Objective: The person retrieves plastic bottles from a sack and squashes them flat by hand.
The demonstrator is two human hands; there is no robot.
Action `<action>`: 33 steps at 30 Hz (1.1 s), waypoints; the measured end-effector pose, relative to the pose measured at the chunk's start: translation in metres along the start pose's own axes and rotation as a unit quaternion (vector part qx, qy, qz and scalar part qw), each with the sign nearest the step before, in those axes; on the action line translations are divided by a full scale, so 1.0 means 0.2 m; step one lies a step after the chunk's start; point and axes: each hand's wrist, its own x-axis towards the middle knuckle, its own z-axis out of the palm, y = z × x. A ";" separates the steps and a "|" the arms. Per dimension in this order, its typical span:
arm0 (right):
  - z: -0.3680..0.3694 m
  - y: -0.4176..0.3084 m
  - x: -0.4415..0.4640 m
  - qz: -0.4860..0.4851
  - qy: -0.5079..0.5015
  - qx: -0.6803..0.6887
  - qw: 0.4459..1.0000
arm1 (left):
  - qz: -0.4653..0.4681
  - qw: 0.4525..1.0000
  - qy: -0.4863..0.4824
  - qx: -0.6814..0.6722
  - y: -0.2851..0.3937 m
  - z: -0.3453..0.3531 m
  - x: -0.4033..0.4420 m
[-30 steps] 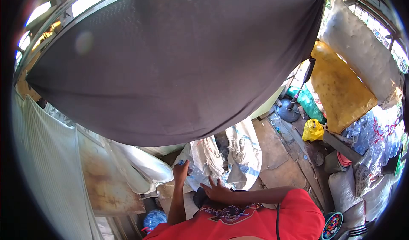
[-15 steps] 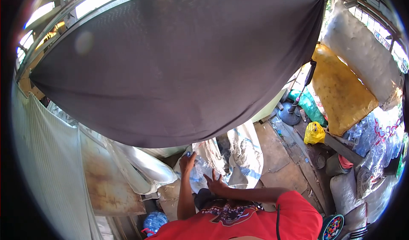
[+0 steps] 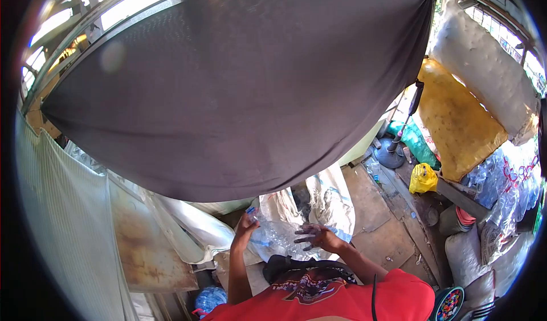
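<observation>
The left hand (image 3: 245,225) is curled closed around the neck end of a clear, transparent plastic bottle (image 3: 278,234), with a small blue part visible at that end beside the fingers. The body of the bottle extends from the left hand toward the right hand (image 3: 322,239), occupying the space between the two. The right hand is open, with its fingers spread and directed at the far end of the bottle; whether the fingertips touch the plastic cannot be determined. Immediately forward of both hands lie white woven sacks with blue stripes (image 3: 333,198). Farther forward and above the hands, a large dark grey cloth sheet (image 3: 245,93) hangs across the view. To the left of the left hand is a rolled white plastic sheet (image 3: 196,235). Nearer the body, below and left of the left hand, is a translucent blue plastic container (image 3: 211,298). To the right of the right hand, brown flat floor panels (image 3: 364,195) extend outward. Well apart from the right hand, forward and to its right, sits a knotted yellow plastic bag (image 3: 423,179). Rearward and to its right stands a round green-rimmed tub (image 3: 462,292) containing small multicoloured pieces (image 3: 449,304).
</observation>
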 end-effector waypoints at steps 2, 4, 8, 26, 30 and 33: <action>-0.01 0.04 -0.02 -0.002 0.005 0.075 0.997 | 0.036 0.995 -0.036 -0.088 0.06 0.17 0.00; -0.01 0.06 -0.03 0.005 0.020 0.143 0.989 | 0.071 0.990 -0.047 -0.115 0.05 0.22 0.02; 0.01 0.08 0.00 0.018 0.052 0.238 0.970 | 0.110 0.975 -0.030 -0.191 0.19 0.35 0.03; 0.60 0.10 0.10 0.169 -0.392 0.339 0.839 | 0.209 0.810 -0.401 -0.373 0.77 0.67 0.14; 0.58 0.13 0.12 0.161 -0.354 0.242 0.889 | 0.142 0.832 -0.337 -0.416 0.80 0.65 0.12; 0.53 0.10 0.13 0.136 -0.251 0.104 0.953 | 0.074 0.888 -0.254 -0.375 0.78 0.65 0.07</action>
